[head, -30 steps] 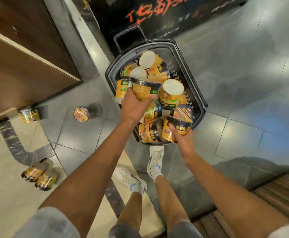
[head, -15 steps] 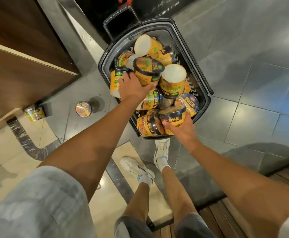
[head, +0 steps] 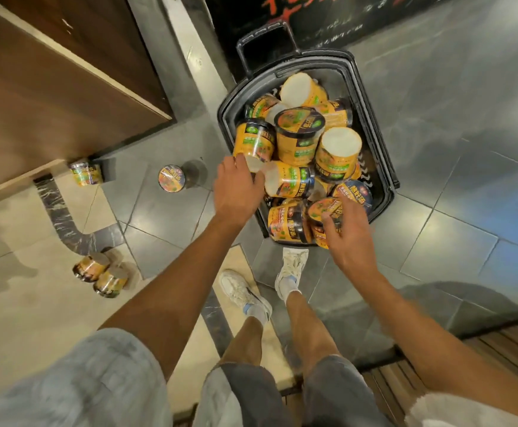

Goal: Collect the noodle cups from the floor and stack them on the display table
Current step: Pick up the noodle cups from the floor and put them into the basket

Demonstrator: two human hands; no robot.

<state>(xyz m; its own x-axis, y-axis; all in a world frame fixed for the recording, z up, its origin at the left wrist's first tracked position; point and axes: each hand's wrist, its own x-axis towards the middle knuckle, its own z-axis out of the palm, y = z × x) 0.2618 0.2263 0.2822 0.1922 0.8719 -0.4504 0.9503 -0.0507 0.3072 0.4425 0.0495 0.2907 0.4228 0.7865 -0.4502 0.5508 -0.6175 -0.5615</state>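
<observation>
Yellow-and-black round noodle cups [head: 297, 140] in frame centre: Chinese characters on lids, sides, too blurred to read. Black banner [head: 313, 13] at top: red brush-style lettering, cropped, unreadable.

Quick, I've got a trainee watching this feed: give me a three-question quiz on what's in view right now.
1. True or false: the black basket holds many noodle cups.
2. How many cups lie on the floor outside the basket? A) one B) four C) seven
3. Fill in: the upright cup on the grey tile shows its ____.

Key: 1 true. 2 B: the upright cup, one by the wooden cabinet, and a pair on their sides. 3 lid.
</observation>
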